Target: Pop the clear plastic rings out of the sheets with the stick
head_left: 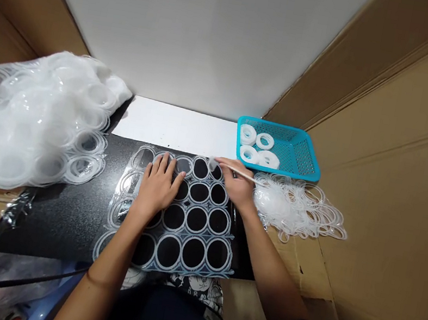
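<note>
A clear plastic sheet with rows of large ring outlines lies on the black work surface. Several of its circles show black through them; others at the upper left look greyish and filled. My left hand rests flat on the sheet's upper left part, fingers spread. At the sheet's top right corner, my right hand is closed around a thin white stick, which slants down to the right. A small translucent piece shows by its fingertips; whether they pinch it, I cannot tell.
Stacked clear ring sheets form a big heap at left. A turquoise basket with white rings stands at back right. Loose thin plastic rings pile up before it. A white board lies behind; cardboard walls flank the workspace.
</note>
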Demonstrator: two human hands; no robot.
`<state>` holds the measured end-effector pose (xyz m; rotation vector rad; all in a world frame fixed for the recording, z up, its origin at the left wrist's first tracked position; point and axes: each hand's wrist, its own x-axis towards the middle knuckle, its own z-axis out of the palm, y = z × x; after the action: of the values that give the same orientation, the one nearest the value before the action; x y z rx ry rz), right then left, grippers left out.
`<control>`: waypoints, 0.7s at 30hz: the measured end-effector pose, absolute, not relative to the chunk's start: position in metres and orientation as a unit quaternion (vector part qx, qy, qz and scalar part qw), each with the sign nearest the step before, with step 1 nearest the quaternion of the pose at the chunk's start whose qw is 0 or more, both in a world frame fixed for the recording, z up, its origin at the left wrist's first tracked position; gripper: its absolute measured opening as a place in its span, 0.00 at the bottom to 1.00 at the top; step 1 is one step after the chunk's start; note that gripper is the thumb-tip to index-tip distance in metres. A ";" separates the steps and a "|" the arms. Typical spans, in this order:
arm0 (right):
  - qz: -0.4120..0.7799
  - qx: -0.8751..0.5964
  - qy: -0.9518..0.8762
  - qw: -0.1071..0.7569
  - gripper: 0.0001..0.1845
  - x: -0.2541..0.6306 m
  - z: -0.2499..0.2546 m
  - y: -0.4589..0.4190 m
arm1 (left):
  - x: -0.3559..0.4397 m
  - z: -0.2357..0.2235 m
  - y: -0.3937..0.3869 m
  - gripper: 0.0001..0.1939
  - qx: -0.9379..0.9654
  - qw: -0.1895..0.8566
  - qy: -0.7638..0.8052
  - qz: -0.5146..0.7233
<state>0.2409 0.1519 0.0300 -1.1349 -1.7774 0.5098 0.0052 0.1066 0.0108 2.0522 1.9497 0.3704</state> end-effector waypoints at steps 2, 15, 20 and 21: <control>0.218 -0.523 -0.629 0.532 0.14 0.262 0.042 0.137 | 0.002 0.009 0.111 0.34 0.712 0.139 0.676 0.129; 0.239 -0.744 -0.590 0.205 0.29 0.454 0.079 0.020 | 0.002 0.010 0.093 0.29 0.757 0.134 0.610 0.194; 0.135 -0.783 -0.555 0.248 0.24 0.427 0.115 0.030 | -0.006 0.018 0.077 0.24 0.754 0.125 0.609 0.214; 0.103 -0.787 -0.553 0.255 0.22 0.413 0.122 0.035 | -0.007 0.018 0.074 0.23 0.751 0.124 0.610 0.218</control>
<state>0.4131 0.0347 0.1218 -2.1359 -1.5013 0.2804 -0.0068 0.0738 0.0175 2.1906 1.7796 0.6345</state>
